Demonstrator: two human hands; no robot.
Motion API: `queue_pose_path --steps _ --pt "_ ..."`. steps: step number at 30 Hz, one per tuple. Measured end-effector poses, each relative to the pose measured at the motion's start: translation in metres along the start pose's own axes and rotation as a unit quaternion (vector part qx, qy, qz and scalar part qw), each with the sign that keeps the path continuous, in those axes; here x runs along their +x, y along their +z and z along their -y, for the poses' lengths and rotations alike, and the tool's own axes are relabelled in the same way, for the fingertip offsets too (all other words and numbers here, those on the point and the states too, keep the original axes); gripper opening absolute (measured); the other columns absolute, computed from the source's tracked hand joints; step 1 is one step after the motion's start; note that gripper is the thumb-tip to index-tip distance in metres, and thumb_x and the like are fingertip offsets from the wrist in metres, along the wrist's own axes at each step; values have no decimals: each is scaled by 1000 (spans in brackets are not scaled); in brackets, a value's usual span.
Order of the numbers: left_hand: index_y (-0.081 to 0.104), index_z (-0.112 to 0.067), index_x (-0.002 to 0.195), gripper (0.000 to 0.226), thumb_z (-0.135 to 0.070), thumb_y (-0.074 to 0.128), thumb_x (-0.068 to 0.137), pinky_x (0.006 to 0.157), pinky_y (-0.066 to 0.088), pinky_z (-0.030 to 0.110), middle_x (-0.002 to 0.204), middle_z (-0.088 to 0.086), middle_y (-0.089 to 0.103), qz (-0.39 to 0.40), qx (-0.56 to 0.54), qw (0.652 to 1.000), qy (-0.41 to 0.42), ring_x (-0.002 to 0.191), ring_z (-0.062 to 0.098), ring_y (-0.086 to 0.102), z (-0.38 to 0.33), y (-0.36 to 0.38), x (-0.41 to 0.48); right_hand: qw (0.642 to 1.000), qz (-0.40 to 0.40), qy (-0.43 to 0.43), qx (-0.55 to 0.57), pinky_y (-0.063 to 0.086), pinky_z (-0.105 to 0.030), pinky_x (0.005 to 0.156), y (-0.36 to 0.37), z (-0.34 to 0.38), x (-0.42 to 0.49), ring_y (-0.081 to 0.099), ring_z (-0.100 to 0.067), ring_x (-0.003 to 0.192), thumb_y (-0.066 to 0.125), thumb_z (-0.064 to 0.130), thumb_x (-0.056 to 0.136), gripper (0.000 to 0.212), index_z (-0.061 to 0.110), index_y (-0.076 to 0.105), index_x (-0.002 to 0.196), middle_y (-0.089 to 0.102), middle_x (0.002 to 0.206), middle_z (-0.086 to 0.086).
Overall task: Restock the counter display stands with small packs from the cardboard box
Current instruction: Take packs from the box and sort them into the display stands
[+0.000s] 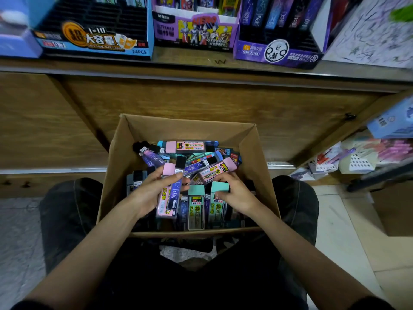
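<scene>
Lettering on the counter stands and the boxed packs.

Reads "1=10", "大容量" and "24PCS" on the front of the blue display stand [93, 41], with "超" in an orange disc; "HERO", "ULTRAMAN" and "ULTRAMAN HEROES" on the middle purple stand [194, 34]; "MPR-3078A" on the right purple stand [277, 52], below zodiac signs on the dark packs [274, 14] standing in it. Inside the cardboard box [257, 157], shows "200" on the yellow label of a pink pack [190, 146] at the far side, "2B 0.7" on a mint pack [196, 206] near the front, and a wave sign on the blue pack [175, 191] gripped in the left hand [149, 191]. Blurs past reading on the second mint pack [218, 204], pinched by the right hand [237, 193].
</scene>
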State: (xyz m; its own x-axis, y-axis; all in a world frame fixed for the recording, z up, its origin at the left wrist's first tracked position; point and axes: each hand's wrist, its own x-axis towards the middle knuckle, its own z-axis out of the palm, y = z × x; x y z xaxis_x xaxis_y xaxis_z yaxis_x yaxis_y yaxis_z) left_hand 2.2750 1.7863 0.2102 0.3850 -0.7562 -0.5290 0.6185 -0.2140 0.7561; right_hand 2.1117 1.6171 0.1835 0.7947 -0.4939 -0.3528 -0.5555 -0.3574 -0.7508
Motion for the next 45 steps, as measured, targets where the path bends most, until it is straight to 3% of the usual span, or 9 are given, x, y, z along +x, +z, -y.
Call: queue_pose_path --steps 6,11,14,17,21,27,34,38,45 --pt "53 -2 122 45 -18 63 81 62 57 27 96 21 71 -16 4 1000 -1 85 26 72 2 5 2 969 59 151 189 55 -34 81 3 4 -6 62 -21 101 60 -2 86 48 24 51 125 61 109 -6" --pt "53 2 120 35 -11 60 88 62 56 26 89 18 73 -39 56 997 37 77 22 71 3 11 2 973 -41 65 216 52 -34 87 -13 22 -8 56 -21 108 59 -8 84 47 19 52 123 58 118 -9" --pt "53 1 120 32 -12 56 91 66 57 28 90 17 73 -39 64 996 41 79 22 71 0 16 1 950 -81 50 298 53 -23 75 -30 41 -12 61 -18 100 61 -4 85 39 14 49 117 61 113 -9" --pt "56 -7 116 23 -13 51 94 67 58 31 92 15 73 -21 15 999 22 82 22 72 -8 26 2 923 -65 38 377 54 -22 68 -42 61 -14 67 -16 90 60 -1 87 30 7 52 114 66 106 -11" --pt "55 -15 103 13 -23 46 96 59 55 30 78 5 71 -17 10 1000 8 69 18 68 -28 47 0 893 -16 38 449 54 -31 82 -46 83 -14 67 -22 97 54 -1 90 23 7 56 111 67 108 -14" --pt "54 -19 123 48 -53 43 92 94 49 48 114 12 66 -46 84 994 51 103 28 65 -54 64 -5 898 -25 19 440 56 -29 79 -50 108 -10 68 -19 95 54 0 90 20 11 61 106 69 105 -7" --pt "62 -23 103 32 -41 62 77 65 56 23 96 -3 74 -6 125 980 152 87 15 71 -78 68 -23 901 -11 -12 433 56 -32 83 -62 129 -11 68 -21 98 55 1 90 23 4 62 112 70 106 -10" --pt "61 -21 105 30 -38 61 80 64 56 24 96 0 74 4 116 981 155 87 17 71 -97 71 -31 925 -28 -36 376 53 -33 88 -77 145 -13 68 -19 97 61 6 87 19 5 64 105 71 103 -7" --pt "59 -15 107 37 -35 61 77 60 55 22 94 3 74 11 84 979 184 83 17 72 -138 73 -41 946 -12 -87 312 53 -20 65 -114 186 -17 70 -16 85 59 9 89 17 3 63 103 73 93 -5"
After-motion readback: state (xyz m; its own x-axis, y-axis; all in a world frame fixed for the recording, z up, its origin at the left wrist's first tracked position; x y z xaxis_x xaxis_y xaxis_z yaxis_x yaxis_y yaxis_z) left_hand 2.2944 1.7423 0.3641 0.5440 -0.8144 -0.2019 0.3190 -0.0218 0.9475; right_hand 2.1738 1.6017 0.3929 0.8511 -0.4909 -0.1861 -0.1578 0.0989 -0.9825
